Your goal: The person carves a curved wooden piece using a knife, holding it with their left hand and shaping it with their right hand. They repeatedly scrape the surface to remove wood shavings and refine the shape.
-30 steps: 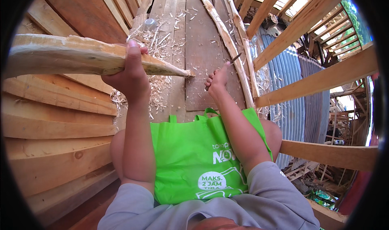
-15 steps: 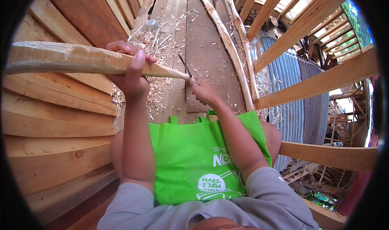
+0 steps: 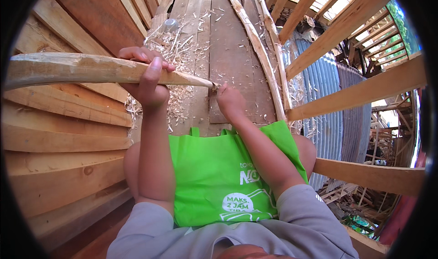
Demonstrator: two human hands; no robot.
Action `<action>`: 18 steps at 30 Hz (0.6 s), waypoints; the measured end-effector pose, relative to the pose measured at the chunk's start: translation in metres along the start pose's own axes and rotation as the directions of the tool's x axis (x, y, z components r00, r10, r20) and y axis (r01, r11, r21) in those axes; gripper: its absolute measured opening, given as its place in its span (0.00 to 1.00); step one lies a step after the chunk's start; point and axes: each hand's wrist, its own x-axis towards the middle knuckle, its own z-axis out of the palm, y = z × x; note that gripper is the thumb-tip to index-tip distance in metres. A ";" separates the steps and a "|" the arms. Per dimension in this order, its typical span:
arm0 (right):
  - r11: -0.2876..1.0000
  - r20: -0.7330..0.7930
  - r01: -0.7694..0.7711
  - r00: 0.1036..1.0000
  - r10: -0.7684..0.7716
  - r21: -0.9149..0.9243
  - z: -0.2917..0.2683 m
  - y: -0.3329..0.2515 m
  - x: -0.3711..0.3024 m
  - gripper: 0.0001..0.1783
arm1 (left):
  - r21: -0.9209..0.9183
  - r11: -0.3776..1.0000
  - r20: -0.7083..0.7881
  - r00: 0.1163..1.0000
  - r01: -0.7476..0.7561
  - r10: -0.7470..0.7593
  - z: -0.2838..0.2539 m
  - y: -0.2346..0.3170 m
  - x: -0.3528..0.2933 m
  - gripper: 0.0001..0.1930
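over here, the left hand (image 3: 148, 78) wraps around a thick pale wooden pole (image 3: 73, 68), and the right hand (image 3: 232, 104) is curled right by its narrow end (whether they touch, i can't tell). a green bag (image 3: 205, 172) lies beneath the forearms (image 3: 154, 158). shavings (image 3: 177, 107) litter the plank floor (image 3: 228, 53) around a clear cup (image 3: 170, 25), and two long pale sticks (image 3: 252, 33) lie beside the wooden railing (image 3: 358, 90).

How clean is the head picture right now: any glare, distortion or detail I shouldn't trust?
Head view, edges: black fisheye rim, with the boards at left bowing; head view, upper right: daylight washes out to white beyond the wooden rail; head view, centre: left hand and stick well lit, but detail at the tip near the right hand is too small to trust.
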 end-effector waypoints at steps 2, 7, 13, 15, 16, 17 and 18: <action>1.000 -0.066 -0.015 0.998 0.016 0.009 0.003 0.004 0.000 0.34 | 0.055 0.998 0.006 1.000 0.021 -0.021 0.001 0.001 -0.004 0.11; 0.994 0.112 0.085 0.989 -0.092 0.071 -0.045 -0.056 -0.029 0.34 | 0.164 0.986 -0.080 0.997 -0.009 0.022 -0.001 0.005 -0.007 0.11; 0.997 0.020 0.030 0.999 -0.031 0.074 -0.010 -0.009 -0.006 0.35 | 0.205 0.979 -0.114 0.992 -0.022 0.046 0.007 0.004 -0.008 0.10; 0.997 0.001 0.030 1.000 -0.030 0.068 -0.005 -0.006 -0.001 0.35 | 0.159 0.987 -0.111 0.993 -0.018 0.036 0.006 0.004 -0.006 0.11; 0.998 -0.003 0.028 1.000 -0.027 0.062 -0.008 -0.009 -0.004 0.35 | 0.136 0.991 -0.100 0.994 -0.020 0.034 0.003 0.004 -0.004 0.12; 0.996 0.016 0.036 0.999 -0.038 0.083 -0.010 -0.012 -0.009 0.35 | 0.112 0.993 -0.089 0.996 -0.023 0.033 0.002 0.004 -0.003 0.12; 0.994 0.034 0.044 0.998 -0.048 0.105 -0.013 -0.015 -0.014 0.34 | 0.140 0.990 -0.111 0.993 -0.018 0.033 0.004 0.005 -0.004 0.12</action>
